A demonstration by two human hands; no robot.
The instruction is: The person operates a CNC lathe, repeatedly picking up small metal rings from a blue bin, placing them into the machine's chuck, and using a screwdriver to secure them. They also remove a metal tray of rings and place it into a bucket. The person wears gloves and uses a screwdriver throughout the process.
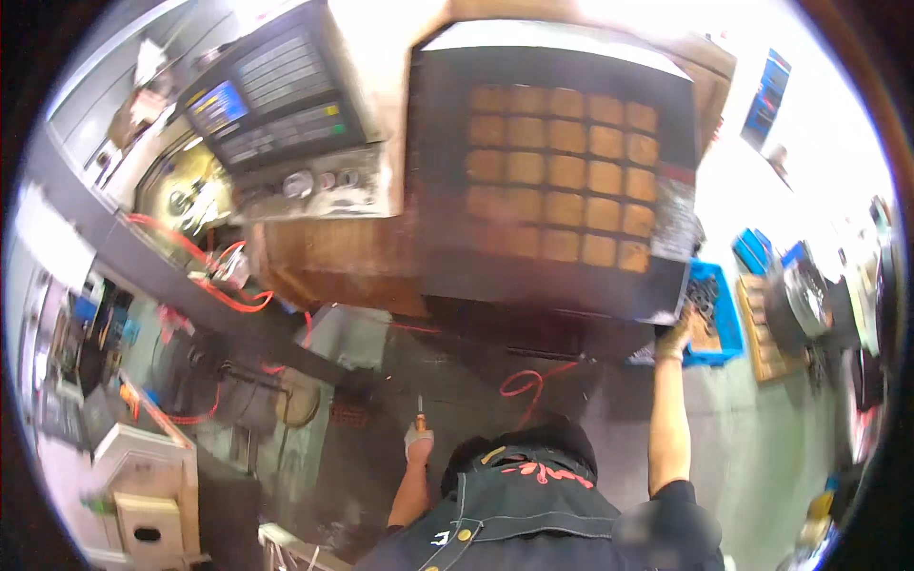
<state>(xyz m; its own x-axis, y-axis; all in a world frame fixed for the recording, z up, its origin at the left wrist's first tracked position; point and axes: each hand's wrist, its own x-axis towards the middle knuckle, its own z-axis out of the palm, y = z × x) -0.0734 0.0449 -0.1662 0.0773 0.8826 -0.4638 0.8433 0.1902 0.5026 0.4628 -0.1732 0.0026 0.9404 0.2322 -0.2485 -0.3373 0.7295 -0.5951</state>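
Observation:
My left hand [419, 440], in a pale glove, is closed round the handle of an orange-handled tool [421, 417]. A narrow metal shaft points away from me; whether it is a screwdriver or a file cannot be made out. On the right, my gloved right hand [674, 341] reaches to the near left side of a blue crate [716, 359]. Dark small parts [703, 293] lie in that crate, beside a brownish piece. The fingers of this hand are blurred and partly hidden near the corner of a large dark panel [443, 190].
Rows of brown squares [566, 171] cover the panel ahead. A machine control console [276, 95] stands at the left, above orange hoses [233, 295]. Red hose [522, 383] loops below the panel. A wooden tray [762, 333] lies right of the crate.

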